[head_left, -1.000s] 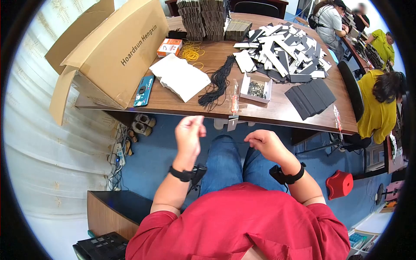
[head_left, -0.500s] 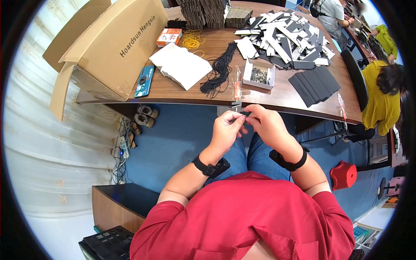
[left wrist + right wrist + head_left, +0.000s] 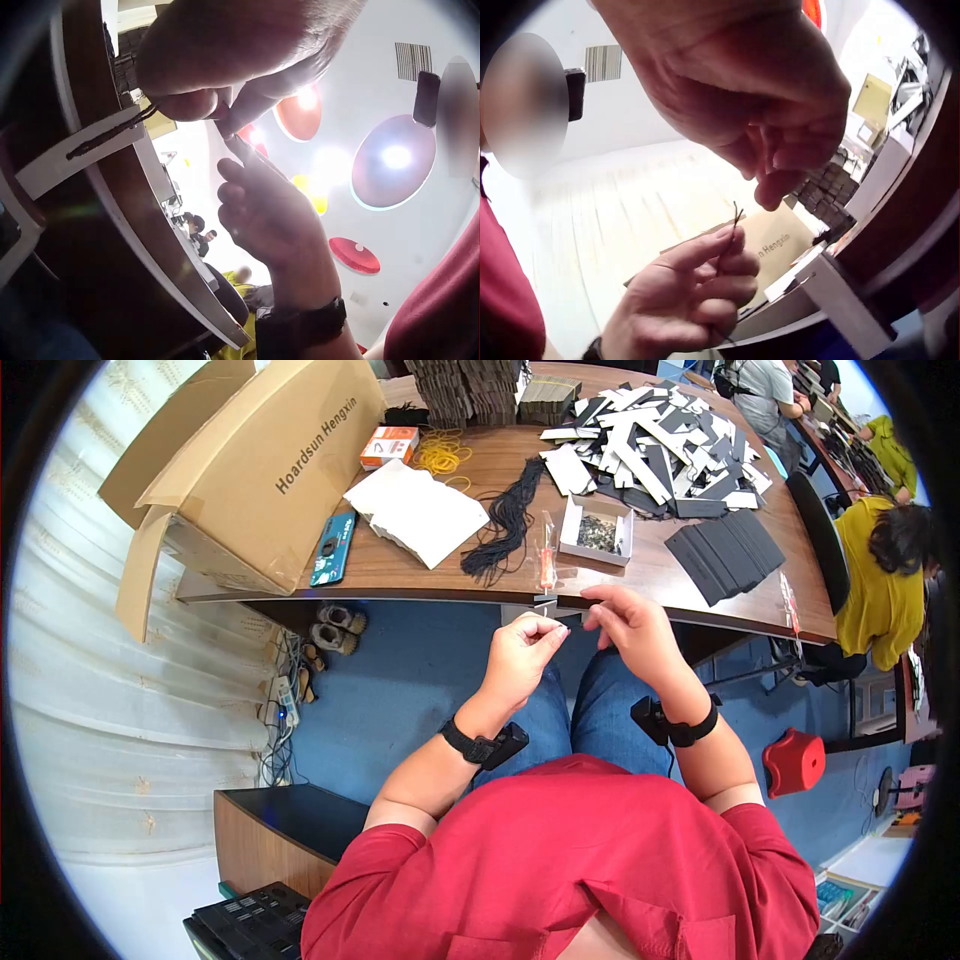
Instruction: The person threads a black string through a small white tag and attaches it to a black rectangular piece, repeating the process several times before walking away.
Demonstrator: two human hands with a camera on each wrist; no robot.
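Observation:
My left hand point(image 3: 520, 662) pinches a thin black cord point(image 3: 737, 217) between thumb and forefinger, in front of the table edge. In the right wrist view two cord ends poke up past the fingertips, and another end shows below the palm. A darker, thicker length of cord point(image 3: 112, 136) trails beside the hand in the left wrist view. My right hand point(image 3: 640, 635) hovers just to the right, its fingers loosely bent and holding nothing visible. Beyond the hands, a bundle of black cords point(image 3: 505, 525) lies on the table, left of a small white box point(image 3: 597, 555) of tiny pieces.
On the wooden table point(image 3: 430, 582) stand a large cardboard box point(image 3: 270, 480) and white sheets point(image 3: 420, 520). Yellow bands point(image 3: 440, 455), a pile of black and white strips point(image 3: 650, 455) and a black card stack point(image 3: 725, 555) lie farther back. People sit and stand at right.
Both hands came together from apart, the left moving rightward. Over the last half second the right hand drew away to the right, while the left stayed in place with the cord.

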